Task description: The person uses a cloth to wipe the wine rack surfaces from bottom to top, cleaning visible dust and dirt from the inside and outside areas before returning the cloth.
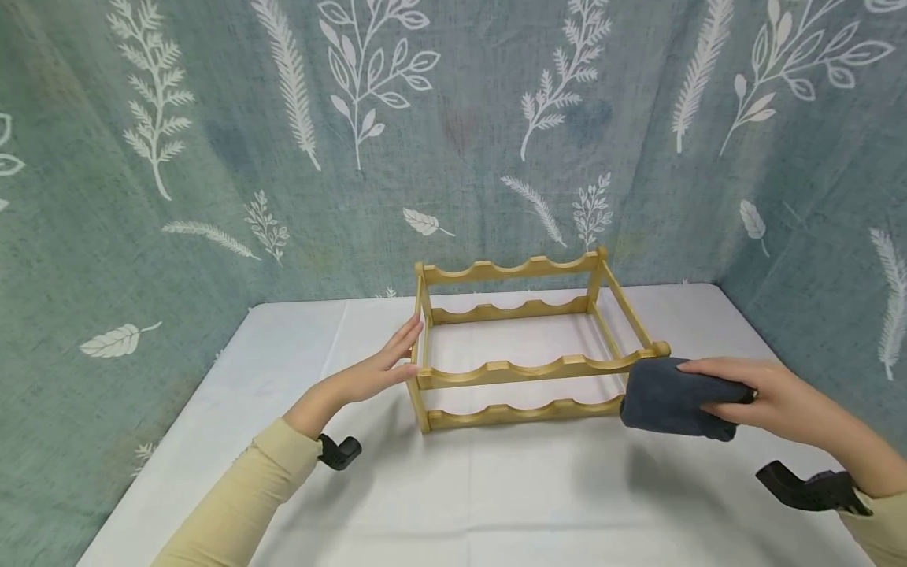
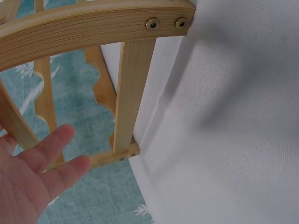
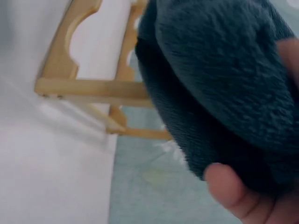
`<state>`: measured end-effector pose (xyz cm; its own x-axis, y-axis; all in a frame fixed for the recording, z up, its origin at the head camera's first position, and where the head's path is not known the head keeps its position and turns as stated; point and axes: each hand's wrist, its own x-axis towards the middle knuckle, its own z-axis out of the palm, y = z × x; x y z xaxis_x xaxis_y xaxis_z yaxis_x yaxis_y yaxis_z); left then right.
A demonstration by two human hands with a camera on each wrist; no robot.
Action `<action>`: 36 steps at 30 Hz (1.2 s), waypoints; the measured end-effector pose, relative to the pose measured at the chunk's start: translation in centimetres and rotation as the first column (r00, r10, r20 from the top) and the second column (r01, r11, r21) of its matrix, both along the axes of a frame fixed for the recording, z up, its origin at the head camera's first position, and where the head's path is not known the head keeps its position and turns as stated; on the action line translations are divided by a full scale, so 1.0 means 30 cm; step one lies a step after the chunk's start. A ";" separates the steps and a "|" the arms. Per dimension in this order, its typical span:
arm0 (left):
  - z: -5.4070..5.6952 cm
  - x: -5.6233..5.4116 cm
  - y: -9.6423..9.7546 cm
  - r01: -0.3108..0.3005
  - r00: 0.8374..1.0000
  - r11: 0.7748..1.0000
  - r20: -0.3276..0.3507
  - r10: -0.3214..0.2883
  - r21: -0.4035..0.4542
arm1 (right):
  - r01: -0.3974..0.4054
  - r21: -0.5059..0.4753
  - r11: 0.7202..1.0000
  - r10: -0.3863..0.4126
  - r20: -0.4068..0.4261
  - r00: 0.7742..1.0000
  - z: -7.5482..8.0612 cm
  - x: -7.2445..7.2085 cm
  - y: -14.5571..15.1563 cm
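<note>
A wooden bottle rack with two tiers of scalloped rails stands on the table. My left hand is at its left end, fingers fairly straight and fingertips right at the upper side bar. In the left wrist view, the fingers of that hand spread beside the rack's end frame. My right hand grips a folded dark blue cloth, thumb on one side and fingers on the other. The cloth overlaps the rack's front right corner in the head view. Up close, the cloth looks fluffy and folded over.
A white cloth covers the table under the rack. Green-blue fabric with white leaf prints hangs behind and at both sides. Black wrist devices are worn on both forearms.
</note>
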<state>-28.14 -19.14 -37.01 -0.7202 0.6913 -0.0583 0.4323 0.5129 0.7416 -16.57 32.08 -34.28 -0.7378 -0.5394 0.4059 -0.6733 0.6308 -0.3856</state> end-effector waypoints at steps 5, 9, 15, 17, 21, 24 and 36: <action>-0.001 -0.001 -0.008 -0.001 1.000 1.000 -0.001 0.001 -0.009 | 0.056 0.011 0.998 -0.055 -0.083 0.995 -0.017 -0.030 -0.046; 0.004 0.003 -0.013 -0.002 1.000 1.000 0.000 0.002 -0.001 | -0.022 0.003 1.000 0.023 -0.094 0.995 -0.042 -0.056 -0.134; 0.007 0.001 -0.005 0.012 1.000 1.000 0.009 -0.012 0.011 | -0.113 -0.012 0.994 0.112 -0.064 0.992 -0.067 -0.093 -0.328; 0.009 0.000 -0.003 0.015 1.000 1.000 0.011 -0.015 0.011 | -0.131 -0.017 0.991 0.129 -0.077 0.989 -0.074 -0.101 -0.400; 0.012 -0.003 -0.002 0.013 1.000 1.000 0.021 -0.013 0.008 | -0.188 -0.060 0.980 0.181 -0.113 0.977 -0.085 -0.114 -0.540; 0.013 -0.007 -0.005 0.009 1.000 1.000 0.029 -0.009 0.001 | -0.211 -0.066 0.975 0.202 -0.119 0.972 -0.091 -0.120 -0.645; 0.010 -0.009 -0.007 -0.003 1.000 1.000 0.025 0.003 0.007 | -0.124 -0.020 0.992 0.120 -0.143 0.982 -0.090 -0.103 -0.871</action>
<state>-28.41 -19.36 -36.70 -0.7204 0.6898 -0.0714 0.4125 0.5090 0.7555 -19.68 5.96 -36.98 -0.6013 -0.6084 0.5179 -0.7934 0.5310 -0.2974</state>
